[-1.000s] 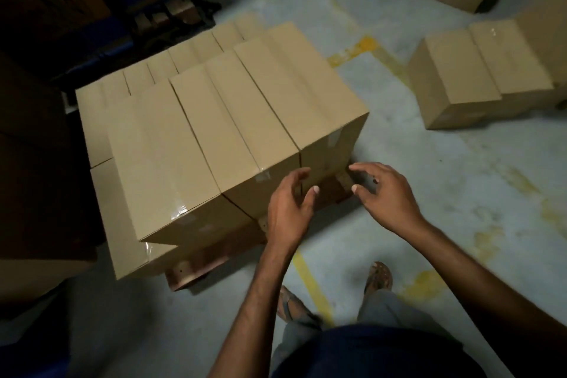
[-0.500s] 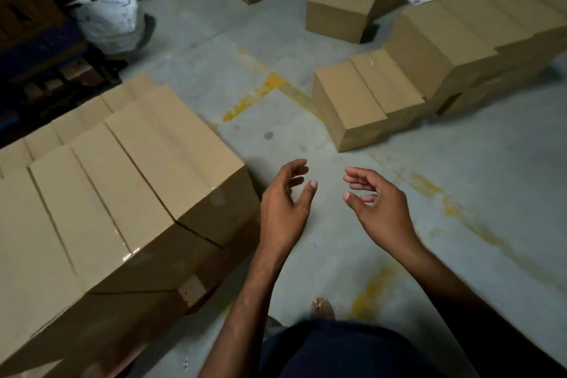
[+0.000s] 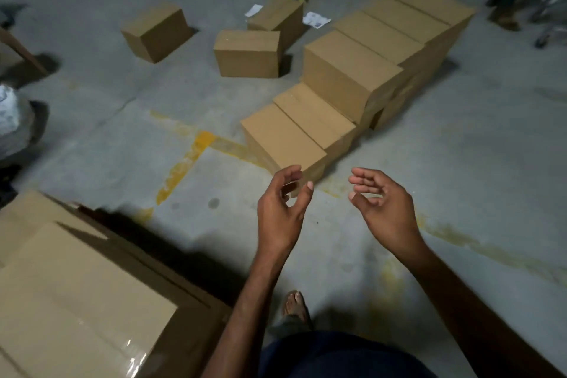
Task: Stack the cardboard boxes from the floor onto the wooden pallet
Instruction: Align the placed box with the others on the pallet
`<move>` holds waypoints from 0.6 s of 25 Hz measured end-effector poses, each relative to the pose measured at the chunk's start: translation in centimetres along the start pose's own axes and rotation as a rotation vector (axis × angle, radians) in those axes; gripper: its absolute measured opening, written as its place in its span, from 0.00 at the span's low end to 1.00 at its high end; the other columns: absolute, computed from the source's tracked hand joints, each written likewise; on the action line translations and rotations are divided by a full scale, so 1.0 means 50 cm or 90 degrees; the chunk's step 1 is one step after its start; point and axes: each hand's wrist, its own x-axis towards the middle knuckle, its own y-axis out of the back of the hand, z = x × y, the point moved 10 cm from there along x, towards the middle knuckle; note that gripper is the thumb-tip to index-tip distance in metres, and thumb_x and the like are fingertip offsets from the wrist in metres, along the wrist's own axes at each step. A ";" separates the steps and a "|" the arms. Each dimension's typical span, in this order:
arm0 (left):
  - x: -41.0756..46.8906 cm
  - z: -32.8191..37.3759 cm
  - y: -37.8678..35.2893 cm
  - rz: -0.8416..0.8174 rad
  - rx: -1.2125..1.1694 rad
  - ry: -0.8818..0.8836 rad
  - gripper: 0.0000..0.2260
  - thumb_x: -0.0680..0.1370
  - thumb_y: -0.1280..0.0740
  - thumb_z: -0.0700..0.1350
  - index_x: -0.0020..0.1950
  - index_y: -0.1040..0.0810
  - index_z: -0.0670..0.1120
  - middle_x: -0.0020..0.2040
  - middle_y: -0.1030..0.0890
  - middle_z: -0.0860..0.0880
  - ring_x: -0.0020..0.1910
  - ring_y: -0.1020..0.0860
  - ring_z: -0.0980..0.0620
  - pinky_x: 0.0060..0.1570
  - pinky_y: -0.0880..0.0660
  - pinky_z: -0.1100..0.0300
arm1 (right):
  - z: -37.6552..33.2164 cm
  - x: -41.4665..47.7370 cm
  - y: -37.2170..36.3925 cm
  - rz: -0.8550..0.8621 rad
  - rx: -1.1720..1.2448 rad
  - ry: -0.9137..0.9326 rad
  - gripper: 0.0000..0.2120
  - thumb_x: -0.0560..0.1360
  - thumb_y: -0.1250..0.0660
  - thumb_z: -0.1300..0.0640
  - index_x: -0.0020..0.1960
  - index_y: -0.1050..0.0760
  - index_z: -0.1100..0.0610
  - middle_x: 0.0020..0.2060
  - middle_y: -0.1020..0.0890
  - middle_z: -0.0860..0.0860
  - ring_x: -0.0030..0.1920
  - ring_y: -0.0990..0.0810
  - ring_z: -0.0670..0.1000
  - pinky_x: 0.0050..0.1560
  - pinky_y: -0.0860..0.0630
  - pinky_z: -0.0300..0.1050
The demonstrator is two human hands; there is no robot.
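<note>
Hands first: our left hand (image 3: 282,212) and right hand (image 3: 383,209) hang in the air in front of us. Both are empty, with fingers loosely curled, thumbs spread away from them and palms turned toward each other. We judge they are held this way to clasp the two sides of a carton.

The nearest cardboard box (image 3: 282,138) lies on the concrete floor (image 3: 429,163) just beyond our fingertips. It sits at the low end of a row of cartons (image 3: 377,49) that steps up to a second layer further off. Being lowest and closest, it looks the natural one to take next. Three loose boxes (image 3: 247,52) sit apart on the floor behind.

Loaded boxes (image 3: 76,301) fill the lower left beside us, with shiny tape on the near one. The wooden pallet beneath them is hidden from us. Plenty of stock remains on the floor, so the job seems only partly done. Our sandalled foot (image 3: 296,307) points toward the row.
</note>
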 end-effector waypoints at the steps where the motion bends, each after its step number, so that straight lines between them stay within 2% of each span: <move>1: 0.049 0.012 -0.020 -0.014 -0.014 -0.006 0.12 0.79 0.27 0.47 0.62 0.20 0.52 0.55 0.16 0.58 0.54 0.17 0.59 0.51 0.24 0.64 | -0.008 0.041 0.013 0.022 0.003 0.002 0.21 0.75 0.27 0.67 0.63 0.21 0.48 0.54 0.15 0.42 0.53 0.17 0.42 0.54 0.20 0.40; 8: 0.313 0.033 -0.199 -0.100 -0.086 0.022 0.11 0.80 0.28 0.42 0.62 0.19 0.50 0.54 0.15 0.54 0.54 0.17 0.56 0.51 0.22 0.65 | 0.018 0.275 0.120 0.119 -0.003 -0.018 0.19 0.76 0.27 0.67 0.62 0.20 0.48 0.54 0.15 0.44 0.54 0.16 0.42 0.54 0.20 0.37; 11: 0.412 0.014 -0.304 -0.116 -0.099 0.035 0.11 0.80 0.29 0.39 0.62 0.19 0.48 0.54 0.15 0.54 0.55 0.18 0.58 0.51 0.23 0.67 | 0.068 0.395 0.177 0.143 -0.014 -0.032 0.19 0.76 0.26 0.66 0.60 0.20 0.46 0.53 0.15 0.42 0.53 0.16 0.41 0.52 0.19 0.35; 15: 0.567 -0.005 -0.453 -0.098 -0.091 0.059 0.12 0.80 0.29 0.38 0.61 0.19 0.50 0.54 0.15 0.55 0.54 0.18 0.58 0.51 0.23 0.65 | 0.121 0.605 0.252 0.123 -0.022 -0.033 0.19 0.76 0.26 0.66 0.60 0.20 0.47 0.53 0.15 0.42 0.53 0.16 0.41 0.50 0.20 0.34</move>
